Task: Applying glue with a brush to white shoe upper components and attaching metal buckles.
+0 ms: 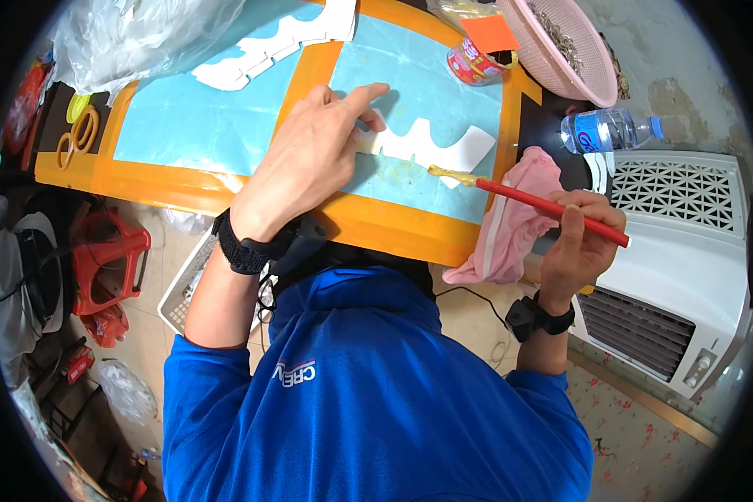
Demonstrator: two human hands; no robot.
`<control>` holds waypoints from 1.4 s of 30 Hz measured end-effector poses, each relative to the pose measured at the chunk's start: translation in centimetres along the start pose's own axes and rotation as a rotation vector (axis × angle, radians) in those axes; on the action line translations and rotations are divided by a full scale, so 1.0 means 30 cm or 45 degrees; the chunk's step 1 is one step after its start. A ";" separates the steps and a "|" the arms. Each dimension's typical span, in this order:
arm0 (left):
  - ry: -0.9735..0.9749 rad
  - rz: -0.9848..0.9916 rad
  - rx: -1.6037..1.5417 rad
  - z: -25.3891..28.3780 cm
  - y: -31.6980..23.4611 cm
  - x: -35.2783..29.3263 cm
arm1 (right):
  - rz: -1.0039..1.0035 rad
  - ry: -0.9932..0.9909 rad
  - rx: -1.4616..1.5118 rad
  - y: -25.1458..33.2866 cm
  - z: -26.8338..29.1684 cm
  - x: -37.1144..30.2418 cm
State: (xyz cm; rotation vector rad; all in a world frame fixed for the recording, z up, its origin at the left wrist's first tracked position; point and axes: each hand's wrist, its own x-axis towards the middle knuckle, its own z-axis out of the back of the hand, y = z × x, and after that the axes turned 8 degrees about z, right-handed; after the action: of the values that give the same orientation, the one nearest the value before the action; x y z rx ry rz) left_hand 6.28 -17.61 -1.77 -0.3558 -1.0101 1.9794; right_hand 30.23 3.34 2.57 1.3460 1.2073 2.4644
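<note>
A white cut piece with a scalloped edge [422,144] lies on the light blue sheet of the work table. Over its left end is my left hand [314,146], index finger stretched out to the right and the other fingers bent down at the piece; the thumb is hidden. My right hand [581,238] grips a brush with a red handle [531,201]. Its pale yellowish bristles touch or hover just over the piece's lower right edge. Wet-looking smears show on the sheet below the piece. More white scalloped pieces [263,57] lie overlapped at the far left.
Behind the brush stand a red can with an orange card [473,65] and a pink basket of small metal parts [590,58]. A water bottle [611,131] and pink cloth [514,217] are at right. Yellow-handled scissors [84,130] and a plastic bag [134,42] are at left.
</note>
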 end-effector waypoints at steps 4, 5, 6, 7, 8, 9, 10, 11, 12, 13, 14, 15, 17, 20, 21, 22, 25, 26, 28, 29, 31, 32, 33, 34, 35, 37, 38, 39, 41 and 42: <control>0.007 0.007 0.012 0.001 -0.004 0.000 | 0.018 -0.024 -0.011 -0.014 0.006 -0.001; 0.002 0.007 0.023 0.001 -0.004 0.000 | 0.020 -0.037 0.014 -0.019 0.005 -0.002; 0.003 0.007 0.026 0.001 -0.003 0.000 | 0.023 -0.051 0.039 -0.022 0.005 -0.004; 0.004 0.007 0.029 0.000 -0.003 0.001 | 0.040 -0.035 0.025 -0.027 0.009 -0.006; 0.006 0.007 0.032 0.000 -0.002 0.001 | 0.055 -0.018 0.011 -0.032 0.017 -0.009; 0.004 0.005 0.026 -0.001 -0.002 0.001 | 0.071 -0.002 -0.003 -0.035 0.021 -0.011; 0.003 0.003 0.020 -0.001 -0.003 0.001 | 0.080 0.021 0.025 -0.031 0.020 -0.009; 0.002 0.000 0.013 -0.001 -0.004 0.000 | 0.088 0.044 0.052 -0.022 0.017 -0.007; 0.004 0.001 0.016 0.000 -0.005 0.000 | 0.097 0.067 0.078 -0.016 0.016 -0.006; 0.006 0.001 0.020 0.001 -0.006 0.000 | 0.109 0.076 0.080 -0.015 0.017 -0.009; 0.008 0.002 0.023 0.001 -0.006 0.001 | 0.121 0.087 0.081 -0.015 0.019 -0.012; 0.015 0.010 0.011 0.001 -0.005 0.001 | 0.133 0.097 0.082 -0.015 0.020 -0.015; 0.028 0.026 -0.012 0.001 -0.003 0.002 | 0.156 0.103 0.090 -0.013 0.016 -0.024; 0.040 0.031 -0.012 0.003 -0.007 0.003 | 0.199 0.146 0.083 -0.006 0.021 -0.035; 0.037 0.031 -0.006 0.003 -0.008 0.003 | 0.215 0.166 0.078 -0.002 0.025 -0.040; 0.034 0.031 0.001 0.003 -0.009 0.002 | 0.231 0.189 0.038 0.003 0.029 -0.042; 0.027 0.031 -0.002 0.002 -0.008 0.001 | 0.254 0.226 -0.046 0.024 0.039 -0.049; 0.024 0.030 -0.006 0.002 -0.008 0.001 | 0.245 0.216 -0.053 0.032 0.037 -0.053; 0.025 0.032 -0.004 0.004 -0.011 -0.001 | 0.231 0.216 -0.072 0.051 0.035 -0.059; 0.025 0.031 -0.004 0.004 -0.012 -0.001 | 0.226 0.225 -0.087 0.063 0.034 -0.060; 0.022 0.026 -0.004 0.003 -0.009 -0.001 | 0.212 0.218 -0.082 0.072 0.027 -0.064; 0.022 0.021 -0.004 0.002 -0.009 0.000 | 0.203 0.200 -0.065 0.074 0.022 -0.067; 0.021 0.020 -0.004 0.002 -0.010 0.001 | 0.194 0.182 -0.047 0.076 0.019 -0.069; 0.021 0.018 -0.003 0.002 -0.012 0.000 | 0.183 0.183 -0.056 0.080 0.019 -0.068; 0.018 0.019 -0.001 0.003 -0.012 0.000 | 0.173 0.185 -0.064 0.083 0.018 -0.065; 0.010 0.006 0.008 0.001 -0.007 -0.001 | 0.147 0.178 -0.052 0.087 0.015 -0.060; 0.006 -0.002 0.012 0.000 -0.005 -0.001 | 0.131 0.169 -0.036 0.088 0.012 -0.058; 0.006 0.002 0.010 0.001 -0.006 -0.001 | 0.114 0.160 -0.019 0.090 0.011 -0.055; 0.007 0.008 0.006 0.000 -0.008 -0.001 | 0.117 0.169 -0.036 0.088 0.012 -0.044; 0.006 0.008 0.001 -0.001 -0.008 0.001 | 0.117 0.174 -0.046 0.085 0.014 -0.038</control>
State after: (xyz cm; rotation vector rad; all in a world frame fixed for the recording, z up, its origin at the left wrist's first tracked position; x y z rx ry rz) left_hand 6.41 -17.51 -1.61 -0.3638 -1.0065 1.9836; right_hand 31.95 1.37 3.65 1.2707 1.1453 2.6675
